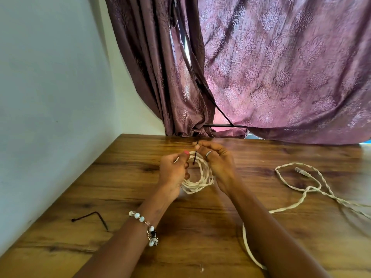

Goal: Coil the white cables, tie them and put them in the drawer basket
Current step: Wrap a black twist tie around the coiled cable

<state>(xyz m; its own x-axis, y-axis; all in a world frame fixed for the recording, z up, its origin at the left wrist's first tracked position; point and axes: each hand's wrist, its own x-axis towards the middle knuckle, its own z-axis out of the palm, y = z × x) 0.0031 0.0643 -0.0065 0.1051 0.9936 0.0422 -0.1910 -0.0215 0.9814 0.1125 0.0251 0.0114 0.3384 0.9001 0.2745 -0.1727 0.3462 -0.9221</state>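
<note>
Head view, both hands (174, 173) (218, 165) holding coiled white cable (200, 177), dark tie (194, 156)

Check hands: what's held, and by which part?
Both hold the coiled white cable at its top; right hand pinches the dark tie near its upper end, left hand steadies the coil's left side.

left grip (174, 173): fingers curled, pinching | right grip (217, 163): fingertips pinching | forearms extended forward, converging
</note>
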